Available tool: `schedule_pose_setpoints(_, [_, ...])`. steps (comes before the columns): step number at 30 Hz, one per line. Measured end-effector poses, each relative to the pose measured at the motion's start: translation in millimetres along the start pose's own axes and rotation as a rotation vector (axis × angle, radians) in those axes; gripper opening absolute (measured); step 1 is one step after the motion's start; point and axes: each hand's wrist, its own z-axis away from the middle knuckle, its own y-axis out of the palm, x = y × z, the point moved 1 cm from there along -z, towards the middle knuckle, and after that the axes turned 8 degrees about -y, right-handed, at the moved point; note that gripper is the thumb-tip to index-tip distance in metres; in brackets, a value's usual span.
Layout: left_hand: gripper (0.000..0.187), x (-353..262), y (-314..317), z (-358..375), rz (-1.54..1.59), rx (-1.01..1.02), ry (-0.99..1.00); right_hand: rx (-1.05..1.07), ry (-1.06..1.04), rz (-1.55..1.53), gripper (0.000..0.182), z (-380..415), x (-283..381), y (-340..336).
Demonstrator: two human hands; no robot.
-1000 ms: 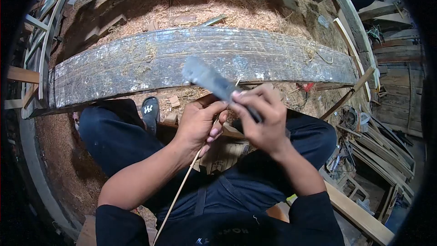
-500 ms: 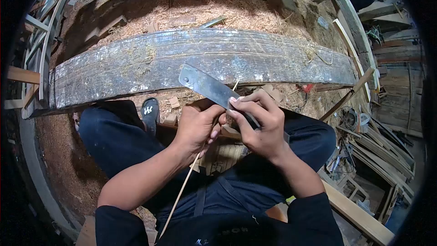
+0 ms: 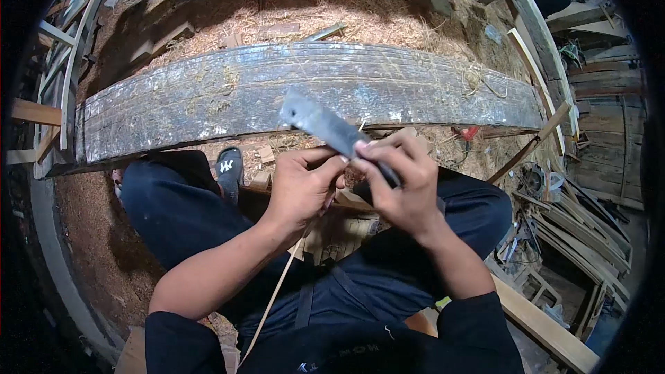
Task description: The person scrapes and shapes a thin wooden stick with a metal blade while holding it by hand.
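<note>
My right hand [image 3: 405,183] is closed around the dark handle of a broad-bladed knife [image 3: 320,125]. Its square-ended grey blade, with a small hole near the tip, points up and left and is blurred. Pinched in my left hand [image 3: 303,183] is a thin pale wooden strip [image 3: 272,298], which runs down toward my chest. The strip's far end pokes out just past the blade. My left thumb lies right at the blade's lower edge, close to my right fingertips. Where blade and strip meet is partly hidden by my fingers.
A long worn plank [image 3: 208,97] spans the front, with wood shavings [image 3: 332,10] behind it. My crossed legs [image 3: 183,197] lie below, a sandal [image 3: 229,170] by the left knee. Stacked wood strips [image 3: 582,225] and a pale board [image 3: 544,322] are at right.
The knife has turned in my right hand, its blade now tilted differently and blurred. My right hand has shifted slightly right; my left still grips the strip in nearly the same place.
</note>
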Motion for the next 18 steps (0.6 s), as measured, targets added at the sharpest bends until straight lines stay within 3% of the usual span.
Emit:
schedule_pose_setpoints(4, [0.02,-4,6,4,0.024,-0.02,0.026,0.014,0.025,0.111,0.02,-5,0,-7])
schedule_pose_setpoints(6, [0.02,-5,6,1,0.038,-0.008,0.036,-0.011,-0.001,-0.008,0.02,-1,6,0])
schedule_pose_setpoints(7, [0.02,-4,4,1,0.044,0.002,0.036,0.014,-0.069,0.135,0.02,-6,5,-7])
schedule_pose_setpoints(10, [0.018,-5,4,1,0.079,0.027,0.03,-0.058,0.032,0.092,0.021,-4,-7,-3])
schedule_pose_setpoints(14, [0.019,-1,-2,-5,0.075,0.061,0.038,-0.051,-0.024,-0.028,0.019,-1,-1,4])
schedule_pose_setpoints(16, [0.015,-5,3,-1,0.12,0.052,-0.007,-0.093,0.004,0.063,0.02,-5,-10,1])
schedule_pose_setpoints(18, [0.015,-11,6,3,0.154,0.047,-0.034,0.013,-0.038,0.106,0.018,-7,6,-6])
